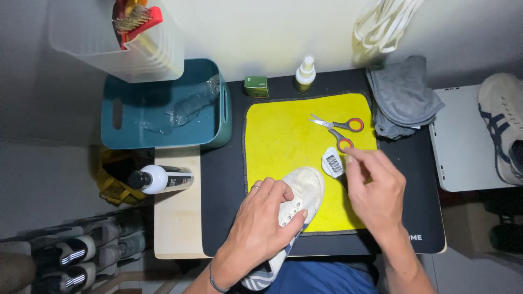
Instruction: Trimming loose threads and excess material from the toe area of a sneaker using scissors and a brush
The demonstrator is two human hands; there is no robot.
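Two hands share the cleaning step: the left hand (261,220) clenched on a white sneaker (297,209) over the yellow cloth (283,136), the right hand (376,196) grasping a small brush (333,162) just beside its toe, which likely needs scrubbing.

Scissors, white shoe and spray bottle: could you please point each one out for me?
scissors (333,126), head view, on the blades near the pivot.
white shoe (308,185), head view, on the toe cap.
spray bottle (305,76), head view, on its body.

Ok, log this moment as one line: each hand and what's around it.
left hand: holds white shoe | right hand: holds small brush | yellow cloth: under both | scissors: lying behind
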